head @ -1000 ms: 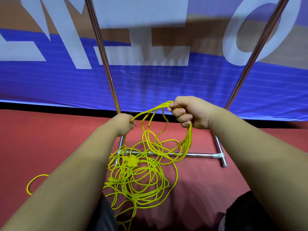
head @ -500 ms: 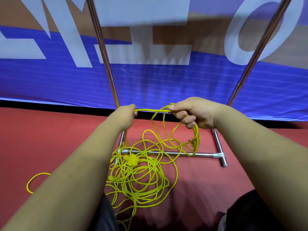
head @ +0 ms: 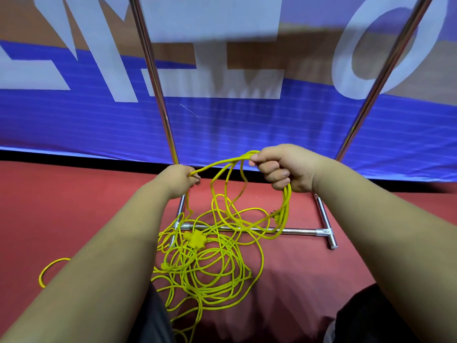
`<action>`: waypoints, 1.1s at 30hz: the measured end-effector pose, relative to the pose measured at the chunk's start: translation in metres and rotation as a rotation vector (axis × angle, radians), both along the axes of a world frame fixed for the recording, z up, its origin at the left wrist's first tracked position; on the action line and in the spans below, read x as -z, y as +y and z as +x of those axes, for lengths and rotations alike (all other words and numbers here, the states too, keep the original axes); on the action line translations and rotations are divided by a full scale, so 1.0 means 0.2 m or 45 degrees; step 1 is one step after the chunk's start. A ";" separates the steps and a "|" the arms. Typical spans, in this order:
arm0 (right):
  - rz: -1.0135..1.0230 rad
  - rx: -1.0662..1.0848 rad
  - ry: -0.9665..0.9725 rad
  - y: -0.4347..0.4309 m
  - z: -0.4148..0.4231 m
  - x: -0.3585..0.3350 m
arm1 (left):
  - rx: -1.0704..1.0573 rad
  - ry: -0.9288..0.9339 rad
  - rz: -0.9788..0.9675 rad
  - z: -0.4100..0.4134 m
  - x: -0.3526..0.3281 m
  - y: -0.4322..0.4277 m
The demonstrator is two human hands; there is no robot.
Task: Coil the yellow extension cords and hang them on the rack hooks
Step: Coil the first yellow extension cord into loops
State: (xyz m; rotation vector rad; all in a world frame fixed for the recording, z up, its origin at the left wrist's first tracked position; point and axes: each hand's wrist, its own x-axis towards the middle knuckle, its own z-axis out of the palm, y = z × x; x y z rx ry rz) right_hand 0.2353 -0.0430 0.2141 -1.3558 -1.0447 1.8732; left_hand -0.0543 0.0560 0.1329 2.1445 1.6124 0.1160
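A tangled yellow extension cord [head: 210,273] lies in loose loops on the red floor in front of me, its yellow socket block [head: 195,240] near the rack's base bar. My right hand [head: 284,167] grips several gathered loops that hang below its fist. My left hand [head: 179,179] pinches a strand that runs across to the right hand. The metal rack [head: 249,229] stands just behind the pile, with two upright poles rising out of view. No hooks are visible.
A blue banner [head: 247,125] with large white letters hangs right behind the rack. A stray yellow cord loop [head: 48,268] lies on the floor at the left. My dark-clothed knees [head: 371,318] are at the bottom edge.
My left hand first moved up toward the right hand, then drew back left and down, pulling a strand across. The loops under the right hand hang a little longer.
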 end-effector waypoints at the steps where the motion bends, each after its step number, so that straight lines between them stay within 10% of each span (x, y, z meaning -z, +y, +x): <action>1: 0.010 0.045 0.045 0.01 0.00 -0.01 | 0.008 -0.010 -0.028 0.00 0.02 0.00; 15: 0.184 0.854 0.563 0.04 0.17 -0.06 | -0.257 0.323 -0.189 -0.15 0.11 0.00; 27: 0.231 0.972 0.302 0.06 0.21 -0.01 | -0.264 -0.252 0.190 0.03 -0.08 -0.04; 33: 0.208 0.846 0.152 0.07 0.21 0.04 | 0.271 -0.146 0.108 0.18 -0.24 -0.18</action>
